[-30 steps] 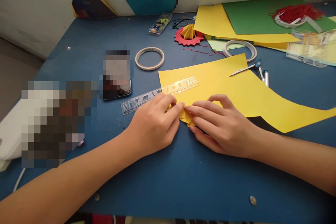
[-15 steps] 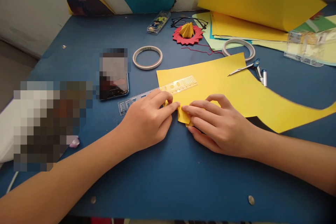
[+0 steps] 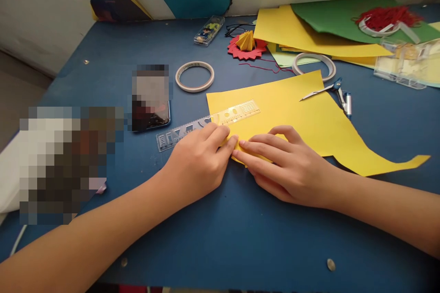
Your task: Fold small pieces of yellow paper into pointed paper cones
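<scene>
Both hands meet over a small folded piece of yellow paper [image 3: 237, 160], mostly hidden beneath the fingers. My left hand [image 3: 201, 158] has its fingers curled, thumb and index pressing on the piece's left part. My right hand [image 3: 285, 165] bends over its right part, fingertips close to the left thumb. Behind the hands lies a large yellow paper sheet [image 3: 271, 100] with a curved strip trailing right. A clear stencil ruler [image 3: 237, 112] rests across the sheet's left edge, its left end on the blue table.
A compass [image 3: 337, 86] lies on the sheet's right edge. Behind are two tape rolls, one a white tape roll [image 3: 195, 77], and a red and yellow paper ornament [image 3: 246, 46]. A phone [image 3: 151, 114] lies left. Green paper [image 3: 343, 13] bearing red thread [image 3: 385, 18] tops stacked sheets.
The raised yellow sheet at the back right has dropped flat onto the pile, uncovering green paper and red thread. My fingers have closed in over the small folded piece, covering more of it.
</scene>
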A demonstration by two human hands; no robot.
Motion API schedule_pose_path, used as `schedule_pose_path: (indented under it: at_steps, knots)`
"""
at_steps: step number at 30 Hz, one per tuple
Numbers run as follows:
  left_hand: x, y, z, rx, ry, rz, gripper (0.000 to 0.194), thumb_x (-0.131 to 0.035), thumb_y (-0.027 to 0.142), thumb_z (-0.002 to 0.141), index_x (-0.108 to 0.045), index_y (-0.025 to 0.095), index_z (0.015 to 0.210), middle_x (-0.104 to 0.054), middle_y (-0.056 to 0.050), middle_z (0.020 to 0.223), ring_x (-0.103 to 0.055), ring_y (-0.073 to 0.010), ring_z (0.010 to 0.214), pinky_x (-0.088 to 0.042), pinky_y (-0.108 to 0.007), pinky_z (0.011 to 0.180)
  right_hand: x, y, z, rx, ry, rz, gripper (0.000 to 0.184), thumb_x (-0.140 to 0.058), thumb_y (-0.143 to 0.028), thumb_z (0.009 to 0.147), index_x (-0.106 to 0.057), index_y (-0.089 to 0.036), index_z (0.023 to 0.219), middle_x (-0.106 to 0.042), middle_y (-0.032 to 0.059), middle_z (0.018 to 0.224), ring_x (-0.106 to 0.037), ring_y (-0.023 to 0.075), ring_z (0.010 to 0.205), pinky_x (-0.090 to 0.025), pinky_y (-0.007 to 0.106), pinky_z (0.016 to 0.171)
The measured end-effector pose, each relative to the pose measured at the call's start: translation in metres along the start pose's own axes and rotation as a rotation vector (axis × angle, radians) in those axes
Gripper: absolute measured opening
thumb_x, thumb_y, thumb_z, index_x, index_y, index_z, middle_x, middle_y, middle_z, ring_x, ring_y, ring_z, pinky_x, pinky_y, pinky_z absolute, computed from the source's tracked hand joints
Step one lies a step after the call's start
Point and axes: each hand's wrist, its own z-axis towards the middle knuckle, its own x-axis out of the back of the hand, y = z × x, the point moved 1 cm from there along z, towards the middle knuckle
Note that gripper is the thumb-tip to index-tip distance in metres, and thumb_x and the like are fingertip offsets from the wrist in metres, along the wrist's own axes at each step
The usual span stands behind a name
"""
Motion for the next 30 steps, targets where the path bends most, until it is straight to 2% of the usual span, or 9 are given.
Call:
schedule_pose_path:
  at_steps: [8,15,21,30]
  knots:
    - [0.0034,0.0075,-0.0003,0.005,-0.058,-0.01,0.024,-0.052,0.007,0.079,-0.066,0.001,0.097,-0.064,-0.014,0.083,-0.059,-0.024,0.073,-0.052,-0.034,0.057,-0.0009,-0.0003,0.0012,-0.018,0.02,0.047,0.028,-0.052,-0.017,0.087,-0.059,-0.008,0.112,-0.067,0.0108,0.107,-0.06,0.022,0.097,-0.042,0.041,0.082]
    - [0.0057,0.0036,-0.0006,0.01,-0.043,-0.115,0.022,-0.056,0.01,0.079,-0.067,-0.001,0.095,-0.063,-0.016,0.082,-0.057,-0.0254,0.076,-0.052,-0.037,0.061,0.0006,0.0006,0.002,-0.029,0.0,0.071,0.029,-0.051,-0.017,0.087,-0.058,-0.008,0.114,-0.066,0.0106,0.108,-0.059,0.022,0.098,-0.042,0.042,0.083]
    - [0.0074,0.0021,-0.0021,0.091,0.04,-0.164,0.016,-0.061,0.008,0.077,-0.066,0.002,0.091,-0.063,-0.012,0.078,-0.055,-0.0202,0.073,-0.05,-0.032,0.063,0.0003,-0.001,0.0023,-0.024,0.002,0.04,0.027,-0.053,-0.016,0.086,-0.06,-0.008,0.111,-0.066,0.0118,0.108,-0.059,0.0235,0.099,-0.042,0.044,0.082]
    - [0.0063,-0.0012,-0.0034,0.06,0.019,-0.173,0.016,-0.06,0.008,0.078,-0.065,0.005,0.093,-0.064,-0.011,0.074,-0.056,-0.0196,0.071,-0.052,-0.032,0.062,-0.0008,-0.0003,0.0003,-0.049,0.014,0.03,0.021,-0.056,-0.017,0.086,-0.062,-0.012,0.106,-0.067,0.0091,0.109,-0.06,0.0207,0.099,-0.041,0.042,0.083]
